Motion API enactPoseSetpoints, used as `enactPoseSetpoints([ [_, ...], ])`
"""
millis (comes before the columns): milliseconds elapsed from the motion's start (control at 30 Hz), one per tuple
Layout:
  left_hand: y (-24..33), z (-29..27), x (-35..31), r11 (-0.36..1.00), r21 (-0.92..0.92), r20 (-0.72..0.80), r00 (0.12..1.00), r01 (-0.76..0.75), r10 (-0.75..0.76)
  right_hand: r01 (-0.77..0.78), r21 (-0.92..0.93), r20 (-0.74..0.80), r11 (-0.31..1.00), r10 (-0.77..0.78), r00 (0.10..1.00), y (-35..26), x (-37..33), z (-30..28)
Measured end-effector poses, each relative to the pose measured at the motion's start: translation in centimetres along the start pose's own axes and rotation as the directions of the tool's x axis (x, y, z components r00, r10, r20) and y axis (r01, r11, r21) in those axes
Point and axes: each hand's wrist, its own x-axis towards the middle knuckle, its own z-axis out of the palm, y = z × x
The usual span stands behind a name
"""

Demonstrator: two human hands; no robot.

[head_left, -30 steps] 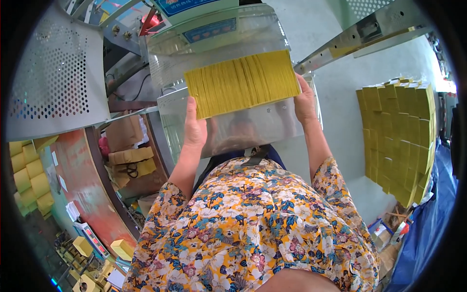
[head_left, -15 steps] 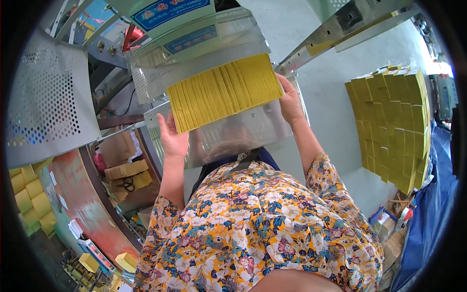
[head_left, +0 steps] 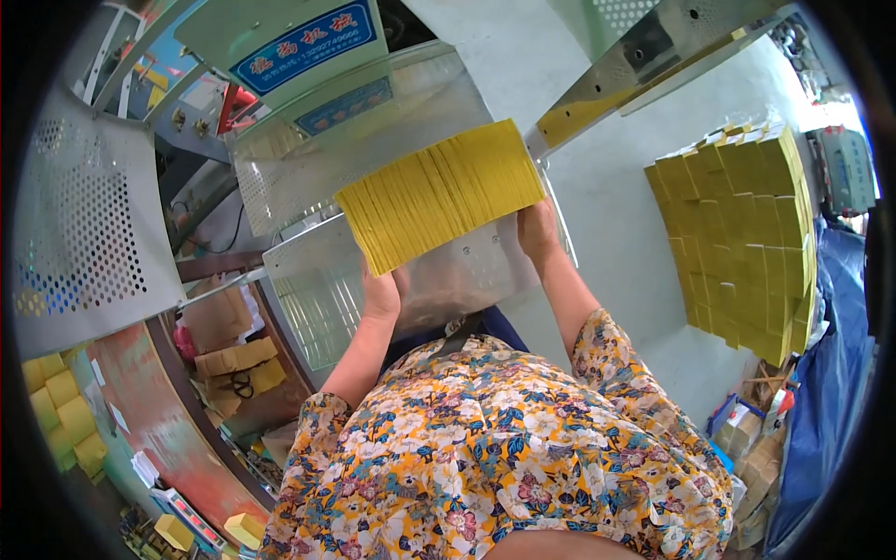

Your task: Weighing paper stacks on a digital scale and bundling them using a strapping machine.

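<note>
A long stack of yellow paper sheets (head_left: 443, 194), their edges upward, lies tilted across my front, its right end higher in the picture. My left hand (head_left: 381, 291) grips its lower left end, with the fingers hidden under the paper. At the right end my right hand (head_left: 538, 227) holds it from below, its fingers mostly covered as well. Beneath the stack is a shiny metal tray (head_left: 485, 266) that mirrors my shape. A clear plastic cover (head_left: 434, 84) leans just beyond the stack.
Left of the tray stands a perforated metal guard (head_left: 93, 215). A steel beam (head_left: 644, 70) slants across the upper right. Bundles of yellow paper form a tall pile (head_left: 737, 243) on the right, near a blue tarp (head_left: 817, 373). Scissors (head_left: 242, 384) lie on a shelf at left.
The yellow stack has come slightly toward me. Both hands have shifted inward and further under its ends; the left thumb, raised before, is now tucked against the stack.
</note>
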Motion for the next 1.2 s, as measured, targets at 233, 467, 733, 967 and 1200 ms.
enactPoseSetpoints([
  [233, 0.5, -1.6, 1.6, 0.984, 0.13, 0.172, 0.98, -0.12, 0.096, -0.025, 0.048, -0.191, 0.999, 0.034, 0.981, -0.2, -0.5, 0.7],
  [467, 4.6, -0.8, 2.1, 0.978, -0.202, 0.219, 0.976, 0.057, -0.011, -0.015, 0.134, -0.187, 0.991, 0.04, 0.981, -0.1, -0.7, 0.4],
  [733, 4.8, 1.1, 1.7, 0.986, -0.152, 0.239, 0.97, 0.075, -0.037, 0.019, 0.08, -0.151, 0.997, -0.007, 0.988, -0.3, -0.7, 0.9],
  [967, 8.2, 1.4, 0.8, 0.968, -0.219, 0.237, 0.969, 0.127, -0.074, -0.074, -0.076, -0.124, 0.994, 0.064, 0.99, -1.7, -0.8, 2.0],
  [1200, 15.5, -5.2, 1.1, 0.729, -0.384, 0.282, 0.824, 0.566, -0.492, 0.008, -0.789, 0.161, 0.615, 0.194, 0.968, -8.6, -3.0, 2.9],
])
